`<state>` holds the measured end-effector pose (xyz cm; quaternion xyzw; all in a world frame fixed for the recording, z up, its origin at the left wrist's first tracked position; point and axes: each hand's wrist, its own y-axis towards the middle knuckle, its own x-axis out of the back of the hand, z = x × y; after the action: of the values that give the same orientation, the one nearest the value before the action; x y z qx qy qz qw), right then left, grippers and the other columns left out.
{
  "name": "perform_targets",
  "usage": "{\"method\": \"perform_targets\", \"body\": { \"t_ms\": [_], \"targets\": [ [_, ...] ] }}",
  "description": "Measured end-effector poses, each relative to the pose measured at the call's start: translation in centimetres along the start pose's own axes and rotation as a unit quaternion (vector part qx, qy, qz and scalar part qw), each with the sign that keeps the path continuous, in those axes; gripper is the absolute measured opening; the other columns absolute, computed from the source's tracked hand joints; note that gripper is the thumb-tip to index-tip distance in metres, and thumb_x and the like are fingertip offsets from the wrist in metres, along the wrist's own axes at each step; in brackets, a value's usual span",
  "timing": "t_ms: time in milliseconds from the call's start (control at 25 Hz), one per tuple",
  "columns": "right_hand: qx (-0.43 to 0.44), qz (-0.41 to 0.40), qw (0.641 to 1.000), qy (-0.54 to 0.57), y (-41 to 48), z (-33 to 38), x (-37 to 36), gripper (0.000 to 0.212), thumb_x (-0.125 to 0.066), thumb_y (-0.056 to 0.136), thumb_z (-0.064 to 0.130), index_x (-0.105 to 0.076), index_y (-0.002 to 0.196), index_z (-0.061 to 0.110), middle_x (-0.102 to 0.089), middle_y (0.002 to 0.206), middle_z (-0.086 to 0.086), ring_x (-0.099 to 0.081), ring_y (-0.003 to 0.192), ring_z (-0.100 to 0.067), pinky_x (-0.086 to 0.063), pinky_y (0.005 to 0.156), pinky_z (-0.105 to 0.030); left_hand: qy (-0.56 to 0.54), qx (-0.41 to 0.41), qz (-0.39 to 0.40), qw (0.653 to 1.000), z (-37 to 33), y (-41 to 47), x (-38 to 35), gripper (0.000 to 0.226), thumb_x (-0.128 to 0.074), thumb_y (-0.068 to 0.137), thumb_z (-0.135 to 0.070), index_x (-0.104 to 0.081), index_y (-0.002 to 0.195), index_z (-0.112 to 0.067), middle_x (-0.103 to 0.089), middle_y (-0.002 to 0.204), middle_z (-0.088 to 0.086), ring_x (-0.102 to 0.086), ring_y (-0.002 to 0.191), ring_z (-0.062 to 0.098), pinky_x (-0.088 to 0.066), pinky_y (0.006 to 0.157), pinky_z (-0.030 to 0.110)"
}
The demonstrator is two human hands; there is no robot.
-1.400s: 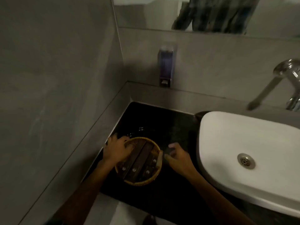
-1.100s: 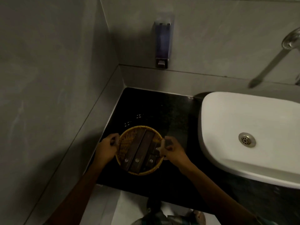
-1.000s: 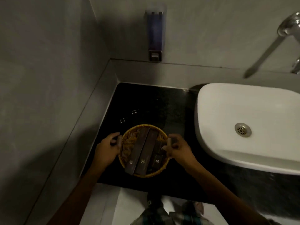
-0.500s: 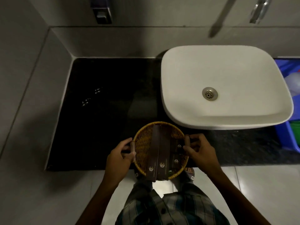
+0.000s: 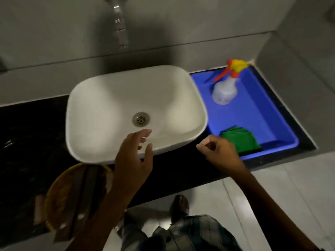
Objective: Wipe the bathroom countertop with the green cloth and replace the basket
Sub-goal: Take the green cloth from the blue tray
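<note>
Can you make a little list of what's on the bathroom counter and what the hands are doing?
basin: white ceramic basin on the black countertop
basket: round wicker basket, at the front edge
tray: blue plastic tray, right of the basin
cloth: folded green cloth in the tray
bottle: clear spray bottle in the tray
left hand: open, empty
right hand: empty, beside the cloth

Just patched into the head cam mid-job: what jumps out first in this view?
The bright blue tray right of the white sink grabs the eye, holding a spray bottle at its back and the folded green cloth at its front. The right hand hovers empty beside that cloth, the left hand open over the sink's front rim. The wicker basket sits at the dark countertop's front edge, lower left.
</note>
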<state>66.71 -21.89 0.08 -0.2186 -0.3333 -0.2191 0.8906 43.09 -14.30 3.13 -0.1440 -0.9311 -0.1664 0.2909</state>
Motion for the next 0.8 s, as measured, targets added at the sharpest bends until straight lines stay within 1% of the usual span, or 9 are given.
{"method": "perform_targets", "body": {
  "t_ms": [80, 160, 280, 400, 480, 600, 680, 760, 800],
  "targets": [
    [-0.057, -0.070, 0.994, -0.057, 3.0, -3.7, 4.9, 0.022, -0.075, 0.076, 0.040, -0.066, 0.081, 0.020, -0.074, 0.082, -0.005, -0.070, 0.085, -0.025, -0.049, 0.075, -0.029, -0.021, -0.055, 0.059, 0.997, -3.4, 1.8, -5.1, 0.027, -0.059, 0.090, -0.016, -0.062, 0.117, -0.020, -0.066, 0.112, -0.010, -0.062, 0.100, 0.007, -0.051, 0.086, 0.019],
    [-0.116, -0.079, 0.979, -0.147, 5.8, -7.9, 9.1, 0.041, -0.071, 0.075, 0.052, -0.064, 0.097, 0.018, -0.072, 0.102, -0.011, -0.065, 0.103, -0.032, -0.050, 0.083, -0.036, -0.028, -0.089, 0.142, 0.985, -6.1, 3.1, -10.3, 0.027, -0.060, 0.089, -0.015, -0.065, 0.116, -0.018, -0.071, 0.111, -0.003, -0.066, 0.099, 0.015, -0.053, 0.087, 0.029],
    [-0.174, 0.014, 0.965, -0.195, 9.3, -12.9, 11.9, 0.079, -0.069, 0.071, 0.062, -0.053, 0.126, 0.007, -0.058, 0.131, -0.020, -0.054, 0.121, -0.037, -0.048, 0.096, -0.043, 0.003, -0.110, 0.297, 0.949, -7.6, 3.6, -17.1, 0.033, -0.055, 0.092, -0.020, -0.062, 0.124, -0.017, -0.069, 0.121, 0.003, -0.064, 0.112, 0.022, -0.050, 0.096, 0.034],
    [-0.227, 0.105, 0.955, -0.158, 11.5, -14.7, 11.6, 0.106, -0.076, 0.066, 0.060, -0.031, 0.146, 0.006, -0.039, 0.151, -0.017, -0.041, 0.136, -0.034, -0.039, 0.109, -0.040, 0.122, -0.130, 0.389, 0.904, -7.1, 4.0, -21.8, 0.040, -0.048, 0.096, -0.022, -0.051, 0.135, -0.015, -0.058, 0.137, 0.010, -0.053, 0.125, 0.028, -0.044, 0.104, 0.039],
    [-0.236, 0.124, 0.956, -0.122, 12.6, -15.0, 11.4, 0.110, -0.079, 0.065, 0.055, -0.027, 0.148, 0.005, -0.035, 0.154, -0.017, -0.039, 0.137, -0.033, -0.039, 0.109, -0.038, 0.188, -0.152, 0.438, 0.866, -7.0, 4.4, -24.0, 0.040, -0.047, 0.094, -0.019, -0.049, 0.133, -0.008, -0.056, 0.135, 0.017, -0.052, 0.124, 0.033, -0.044, 0.102, 0.042],
    [-0.259, 0.134, 0.955, -0.056, 13.3, -15.4, 11.0, 0.104, -0.083, 0.066, 0.045, -0.032, 0.145, 0.001, -0.038, 0.152, -0.017, -0.043, 0.133, -0.034, -0.042, 0.106, -0.039, 0.244, -0.195, 0.479, 0.821, -6.7, 4.9, -25.9, 0.036, -0.048, 0.091, -0.016, -0.051, 0.124, -0.001, -0.061, 0.123, 0.021, -0.054, 0.117, 0.036, -0.034, 0.107, 0.038],
    [-0.275, 0.143, 0.951, -0.001, 12.9, -15.0, 10.5, 0.099, -0.084, 0.068, 0.038, -0.033, 0.145, 0.001, -0.039, 0.150, -0.017, -0.045, 0.131, -0.034, -0.043, 0.104, -0.040, 0.260, -0.199, 0.480, 0.814, -6.3, 5.1, -26.3, 0.034, -0.047, 0.092, -0.017, -0.053, 0.121, -0.002, -0.063, 0.121, 0.021, -0.055, 0.116, 0.035, -0.028, 0.110, 0.035],
    [-0.284, 0.115, 0.949, 0.070, 12.0, -14.0, 10.4, 0.086, -0.085, 0.067, 0.029, -0.045, 0.137, 0.001, -0.051, 0.140, -0.018, -0.055, 0.117, -0.033, -0.051, 0.090, -0.038, 0.261, -0.198, 0.466, 0.822, -6.5, 5.1, -26.0, 0.035, -0.047, 0.092, -0.018, -0.053, 0.124, -0.005, -0.063, 0.123, 0.019, -0.053, 0.120, 0.033, -0.022, 0.113, 0.034],
    [-0.279, 0.091, 0.950, 0.107, 11.4, -13.2, 10.2, 0.073, -0.085, 0.065, 0.024, -0.055, 0.128, 0.002, -0.059, 0.131, -0.019, -0.060, 0.107, -0.032, -0.053, 0.083, -0.038, 0.246, -0.194, 0.453, 0.835, -6.6, 4.9, -25.4, 0.037, -0.047, 0.092, -0.017, -0.052, 0.128, -0.005, -0.062, 0.126, 0.018, -0.051, 0.124, 0.031, -0.019, 0.114, 0.034]
  ]
}}
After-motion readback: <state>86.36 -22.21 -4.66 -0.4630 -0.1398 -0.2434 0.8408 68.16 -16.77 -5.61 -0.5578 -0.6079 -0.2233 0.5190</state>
